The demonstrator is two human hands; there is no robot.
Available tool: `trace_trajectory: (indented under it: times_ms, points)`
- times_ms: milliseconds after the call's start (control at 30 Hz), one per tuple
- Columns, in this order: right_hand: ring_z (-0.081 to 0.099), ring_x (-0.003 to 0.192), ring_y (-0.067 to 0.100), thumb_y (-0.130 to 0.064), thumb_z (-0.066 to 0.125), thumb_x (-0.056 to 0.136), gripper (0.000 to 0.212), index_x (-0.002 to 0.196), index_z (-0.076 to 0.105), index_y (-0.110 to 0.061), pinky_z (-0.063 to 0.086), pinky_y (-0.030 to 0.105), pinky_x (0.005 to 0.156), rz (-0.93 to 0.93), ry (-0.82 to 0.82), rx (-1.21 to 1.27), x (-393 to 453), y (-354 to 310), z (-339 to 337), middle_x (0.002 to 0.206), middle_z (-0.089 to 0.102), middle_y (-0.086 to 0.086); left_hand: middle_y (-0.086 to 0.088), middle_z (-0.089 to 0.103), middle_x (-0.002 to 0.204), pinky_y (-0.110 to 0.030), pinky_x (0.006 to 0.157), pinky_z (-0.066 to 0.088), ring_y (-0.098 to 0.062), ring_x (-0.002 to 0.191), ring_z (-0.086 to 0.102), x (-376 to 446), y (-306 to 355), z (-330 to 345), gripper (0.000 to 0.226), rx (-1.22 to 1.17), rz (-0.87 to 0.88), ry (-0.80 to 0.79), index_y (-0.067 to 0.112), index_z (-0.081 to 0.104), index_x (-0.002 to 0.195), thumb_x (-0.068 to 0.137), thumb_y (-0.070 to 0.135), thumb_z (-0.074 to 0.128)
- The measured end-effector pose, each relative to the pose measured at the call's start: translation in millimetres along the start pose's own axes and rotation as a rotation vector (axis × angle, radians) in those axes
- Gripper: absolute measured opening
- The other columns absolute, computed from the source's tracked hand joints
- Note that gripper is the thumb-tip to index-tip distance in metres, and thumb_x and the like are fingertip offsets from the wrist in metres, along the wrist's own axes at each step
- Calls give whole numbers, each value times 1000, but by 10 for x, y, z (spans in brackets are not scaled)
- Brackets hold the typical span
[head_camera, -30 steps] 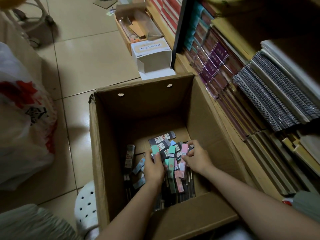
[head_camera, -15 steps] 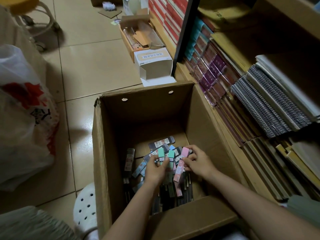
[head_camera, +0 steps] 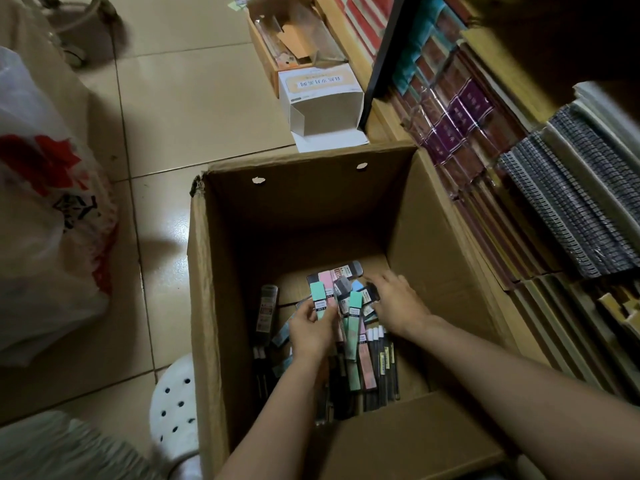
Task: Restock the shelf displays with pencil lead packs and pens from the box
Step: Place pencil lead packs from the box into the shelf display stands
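A deep cardboard box (head_camera: 207, 278) stands open on the floor, its bottom covered with long thin packs of pencil leads and pens (head_camera: 379, 368) in green, pink, blue and black. My left hand (head_camera: 310, 332) is inside the box, shut on a bunch of upright packs topped by a mint-green one (head_camera: 318, 297). My right hand (head_camera: 398, 303) reaches further back, fingers spread over a dark pack (head_camera: 370, 293) in the pile; whether it grips it I cannot tell. A shelf (head_camera: 485, 143) full of notebooks rises to the right of the box.
A small white carton (head_camera: 322, 102) and an open tray of stationery (head_camera: 294, 43) sit on the tiled floor behind the box. A white plastic bag (head_camera: 45, 209) lies at left. A white perforated stool (head_camera: 173, 407) stands near the box's front left corner.
My left hand has gathered the green and pink packs and lifted them upright. My right hand has moved from the pink pack toward the back of the pile.
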State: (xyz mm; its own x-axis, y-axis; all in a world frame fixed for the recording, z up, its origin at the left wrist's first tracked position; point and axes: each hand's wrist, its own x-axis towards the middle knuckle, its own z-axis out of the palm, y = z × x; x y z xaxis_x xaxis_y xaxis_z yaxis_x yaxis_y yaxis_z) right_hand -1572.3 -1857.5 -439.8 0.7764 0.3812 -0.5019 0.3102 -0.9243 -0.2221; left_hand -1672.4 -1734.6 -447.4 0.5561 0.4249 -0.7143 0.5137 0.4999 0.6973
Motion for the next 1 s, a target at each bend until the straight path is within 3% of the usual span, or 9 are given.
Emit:
trace_trajectory:
  times_ms: [133,367,433,533,633,733,833,933,1000]
  points:
    - [41,126,23,-27,66,90,56,140,43,-23,37,37,106,-25,-20,-84,105,9,59,135,45,4,-4,73,94,-36,76,58,-18,85,71,64,-76,-23,4,-35,-46,92,18,67,90,92,20,64]
    - [56,106,24,-14,68,88,20,107,63,-17,48,38,93,2,24,126,113,-8,-61,115,53,3,-11,73,94,-46,77,59,-25,82,72,2,-18,44,7,-170,-123,75,11,62,100,93,9,61]
    - [56,107,22,-16,70,88,21,107,63,-16,47,31,90,23,44,142,62,-21,-133,115,55,4,-12,73,95,-51,81,57,-24,81,71,-43,69,57,10,-240,-132,28,9,60,105,95,6,57]
    - [60,103,21,-16,67,90,24,112,61,-14,47,27,83,82,79,221,-87,-66,-293,110,63,6,-10,73,91,-46,78,58,-20,75,71,-129,255,58,12,-236,-122,-62,6,58,108,97,7,53]
    - [62,97,22,-16,64,92,16,107,59,-16,48,30,76,123,148,235,-310,-137,-558,100,64,5,-17,71,103,-43,77,58,-26,86,69,-237,571,48,20,-83,-46,-159,0,58,115,97,7,54]
    - [60,95,20,-18,65,90,13,103,61,-18,49,30,76,137,246,237,-556,-247,-959,104,65,5,-13,70,90,-43,72,59,-21,72,69,-417,1037,12,21,147,89,-306,-4,58,114,95,6,57]
    - [57,88,13,-20,67,89,15,103,61,-21,45,22,67,119,332,293,-861,-352,-1535,101,64,0,-7,68,82,-31,58,55,-17,66,65,-681,1629,-13,15,464,261,-461,6,61,108,94,9,60]
    - [66,85,21,-22,66,89,12,101,64,-19,58,38,75,51,443,406,-1254,-425,-2171,96,69,5,-4,70,89,-28,64,55,-14,78,67,-958,2196,38,14,685,436,-555,16,64,106,92,14,64]
    - [69,82,22,-24,68,87,9,95,66,-24,59,44,78,28,536,428,-1521,-445,-2539,92,70,4,0,72,81,-25,60,55,-10,70,68,-1126,2439,115,7,685,527,-598,19,67,98,91,17,65]
